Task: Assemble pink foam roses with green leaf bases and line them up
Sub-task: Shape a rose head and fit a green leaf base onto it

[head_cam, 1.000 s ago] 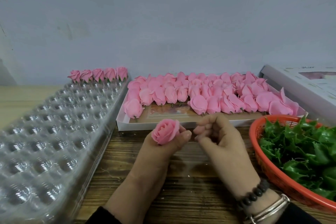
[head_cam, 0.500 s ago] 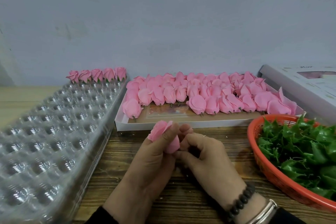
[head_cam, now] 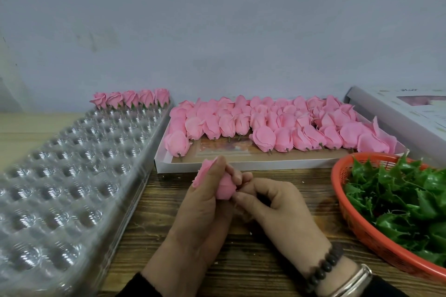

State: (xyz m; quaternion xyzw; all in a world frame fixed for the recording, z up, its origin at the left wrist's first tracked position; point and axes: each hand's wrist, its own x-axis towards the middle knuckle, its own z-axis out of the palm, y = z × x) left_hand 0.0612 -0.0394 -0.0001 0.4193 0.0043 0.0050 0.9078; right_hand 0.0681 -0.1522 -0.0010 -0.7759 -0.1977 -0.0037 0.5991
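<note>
A pink rose is held above the near middle of the wooden surface, lying tilted with its bloom toward the far left. The left hand curls round it, thumb across the petals. The right hand meets it at its base, fingertips pinched together there; what they pinch is hidden. Just beyond, a white tray holds many loose pink rose heads. At right, an orange basket is heaped with green leaves. At left lies a clear blister tray, five finished roses lined along its far edge.
</note>
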